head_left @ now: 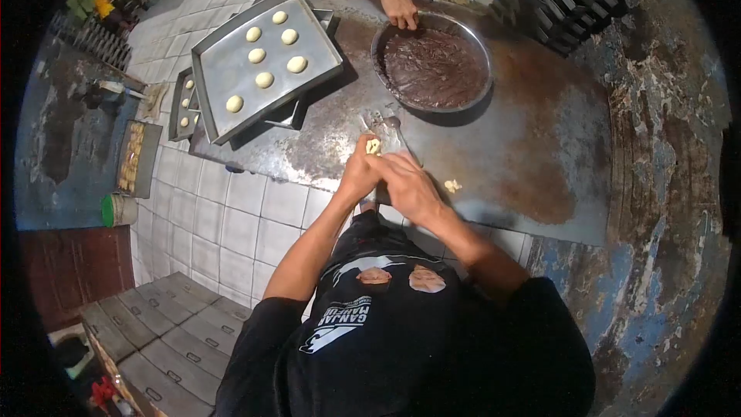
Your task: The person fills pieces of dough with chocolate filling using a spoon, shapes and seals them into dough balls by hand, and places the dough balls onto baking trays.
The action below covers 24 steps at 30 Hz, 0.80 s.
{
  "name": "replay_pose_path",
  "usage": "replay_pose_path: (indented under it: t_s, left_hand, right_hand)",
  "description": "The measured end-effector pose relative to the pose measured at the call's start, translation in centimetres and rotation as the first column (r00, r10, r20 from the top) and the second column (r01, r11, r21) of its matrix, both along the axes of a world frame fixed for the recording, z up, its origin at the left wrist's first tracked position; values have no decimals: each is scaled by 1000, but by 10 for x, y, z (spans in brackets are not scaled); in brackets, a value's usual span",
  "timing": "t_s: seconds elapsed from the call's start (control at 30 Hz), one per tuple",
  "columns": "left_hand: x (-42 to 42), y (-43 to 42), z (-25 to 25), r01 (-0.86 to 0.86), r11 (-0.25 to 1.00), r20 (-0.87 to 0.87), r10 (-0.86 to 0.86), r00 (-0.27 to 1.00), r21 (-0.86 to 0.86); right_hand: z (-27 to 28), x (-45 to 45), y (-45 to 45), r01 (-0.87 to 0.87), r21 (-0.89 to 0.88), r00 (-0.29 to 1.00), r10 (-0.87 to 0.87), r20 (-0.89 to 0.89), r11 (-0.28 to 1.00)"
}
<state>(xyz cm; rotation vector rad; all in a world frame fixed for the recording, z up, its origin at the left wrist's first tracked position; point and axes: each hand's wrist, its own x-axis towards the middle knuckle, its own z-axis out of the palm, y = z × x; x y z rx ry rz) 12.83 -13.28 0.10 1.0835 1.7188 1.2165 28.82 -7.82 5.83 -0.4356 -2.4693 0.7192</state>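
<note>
Head view: we curl our left hand (358, 176) around dough (373, 146); our right hand (409, 185), grip unclear, lies nearer the bowl (441, 110) ahead rightward.

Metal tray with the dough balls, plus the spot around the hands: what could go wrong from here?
- Top tray sits askew on the stack below; a bump might shift it and roll its dough balls.
- Spoon lies right by the left hand and right hand; either could knock it.
- Loose dough scrap lies near the table's front edge; a forearm might brush it off.
</note>
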Motion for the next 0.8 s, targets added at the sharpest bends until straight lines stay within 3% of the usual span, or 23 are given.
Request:
replay_pose_path:
  t_s: [0.03,0.07,0.1,0.13,0.2,0.27,0.33,0.37,0.4,0.47,0.5,0.53,0.6,0.63,0.67,0.7,0.73,0.77,0.8]
  left_hand:
    - [7,-7,8,-23,987,137,1,991,157]
    - [11,-13,15,-37,985,128,15,992,166]
    - [16,-21,34,-5,999,299,-11,954,51]
    - [22,-29,48,53,997,462,-19,887,-61]
    - [35,-40,53,102,991,467,-50,883,-87]
    - [47,-45,45,-21,999,497,-5,868,47]
    - [55,-51,52,-74,996,397,49,917,49]
    - [57,-53,55,-94,990,280,62,958,103]
    - [58,-55,60,-107,981,159,82,984,159]
    - [53,-61,65,-48,979,59,37,998,196]
    - [47,-65,69,53,976,-36,-46,998,213]
    - [46,-70,80,151,965,-128,-125,984,216]
    - [39,-81,98,139,986,-215,-115,970,97]
    - [31,-86,102,199,980,-250,-200,947,-30]
    - [22,-92,103,250,955,-266,-286,921,-160]
    - [14,-96,101,291,957,-230,-285,930,-10]
    - [8,-106,101,149,989,-205,-145,968,4]
    - [-6,-111,103,121,979,-149,-146,978,-165]
    - [-14,-115,105,94,966,-118,-125,985,-242]
  right_hand:
    - [0,8,-6,-11,10,1000,11,-8,1000]
    - [0,15,-10,162,-244,974,-195,-119,956]
    - [-1,20,-17,281,-504,897,-410,-164,817]
    - [-2,24,-24,269,-508,899,-402,-171,818]
    - [-4,30,-36,207,-368,953,-271,-132,907]
    - [-5,29,-44,288,-321,928,-345,-137,902]
    - [-10,27,-51,329,-623,891,-452,-44,710]
    - [-16,24,-54,225,-797,868,-487,-98,561]
    - [-17,24,-55,218,-798,867,-487,-106,562]
    - [-19,24,-52,-276,-936,732,-583,-353,220]
    - [-15,27,-44,-290,-953,790,-540,-292,91]
    - [-8,31,-37,-297,-951,791,-536,-295,85]
    - [10,31,-26,-16,-885,995,-76,-58,465]
    - [28,27,-28,-41,-596,998,59,9,802]
    - [41,21,-38,-55,-610,997,75,6,790]
    - [52,11,-48,-136,-448,990,102,-98,884]
    - [57,1,-54,-195,-259,969,146,-197,946]
    - [52,-9,-58,-247,-711,948,13,-318,659]
    - [40,-21,-54,-263,-708,947,35,-319,656]
